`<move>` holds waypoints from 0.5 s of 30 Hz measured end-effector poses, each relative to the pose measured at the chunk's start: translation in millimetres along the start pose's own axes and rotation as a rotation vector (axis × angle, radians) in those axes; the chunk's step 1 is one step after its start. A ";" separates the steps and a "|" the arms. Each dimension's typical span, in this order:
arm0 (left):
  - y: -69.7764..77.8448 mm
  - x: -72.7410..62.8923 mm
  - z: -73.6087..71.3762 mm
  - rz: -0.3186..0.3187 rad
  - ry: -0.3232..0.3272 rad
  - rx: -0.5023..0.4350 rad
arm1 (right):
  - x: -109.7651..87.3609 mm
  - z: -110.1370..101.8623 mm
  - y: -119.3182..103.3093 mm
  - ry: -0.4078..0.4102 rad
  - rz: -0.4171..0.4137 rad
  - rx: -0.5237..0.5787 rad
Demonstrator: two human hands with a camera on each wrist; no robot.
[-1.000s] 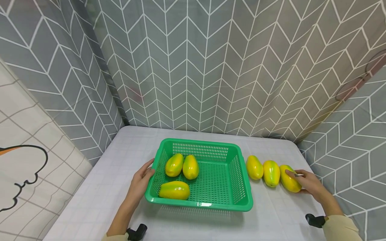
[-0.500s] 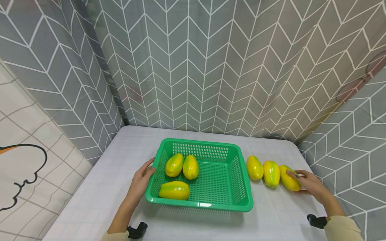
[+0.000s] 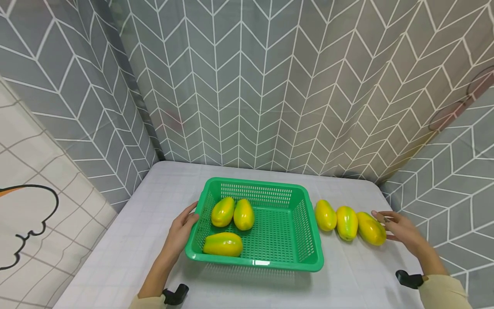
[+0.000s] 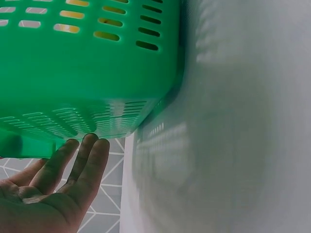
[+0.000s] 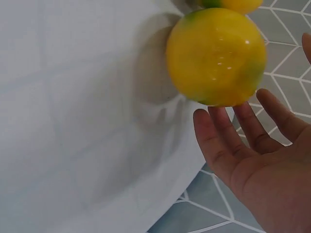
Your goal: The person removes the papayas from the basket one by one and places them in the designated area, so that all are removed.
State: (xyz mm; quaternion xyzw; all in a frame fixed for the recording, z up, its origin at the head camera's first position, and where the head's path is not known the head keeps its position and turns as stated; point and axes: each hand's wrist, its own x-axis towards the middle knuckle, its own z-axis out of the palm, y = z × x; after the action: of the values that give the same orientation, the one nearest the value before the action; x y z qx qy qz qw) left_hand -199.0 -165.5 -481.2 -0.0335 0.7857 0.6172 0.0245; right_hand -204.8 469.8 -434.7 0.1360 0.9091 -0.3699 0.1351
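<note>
My left hand [image 3: 182,228] rests at the left side of a green plastic basket [image 3: 266,267]. In the left wrist view its fingers [image 4: 92,167] lie fairly straight against the slotted wall; the thumb is mostly out of that view. Three glossy yellow-green papayas sit in the basket's left half, one of them [image 3: 223,244] lying crosswise at the front. My right hand [image 3: 403,229] is at the right side of the rightmost papaya [image 3: 372,228] on the table. Its fingers are spread, with fingertips close to the fruit; whether they touch it I cannot tell.
A middle papaya [image 3: 347,223] and a left papaya [image 3: 326,215] stand in a row between the basket and the rightmost one. The white-covered table [image 3: 154,193] is bounded by a patterned grey curtain [image 3: 247,86] behind and at the sides.
My right hand has loosened from the rightmost papaya and drawn slightly to the right. That papaya has settled back on the table. The left hand and basket look still.
</note>
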 end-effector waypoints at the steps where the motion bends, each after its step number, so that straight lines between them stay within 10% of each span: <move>1: 0.0 0.2 0.0 -0.001 0.002 0.006 | 0.0 -1.0 -1.7 0.007 -0.015 -0.007; 15: 2.5 3.8 1.0 0.002 0.005 0.025 | -6.4 -6.6 -41.2 0.099 -0.148 -0.095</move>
State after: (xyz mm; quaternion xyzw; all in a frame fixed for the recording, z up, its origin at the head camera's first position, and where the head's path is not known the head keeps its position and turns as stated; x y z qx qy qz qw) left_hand -203.0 -164.0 -479.3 -0.0337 0.7933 0.6074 0.0225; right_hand -214.2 445.1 -401.8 0.0800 0.9387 -0.3282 0.0686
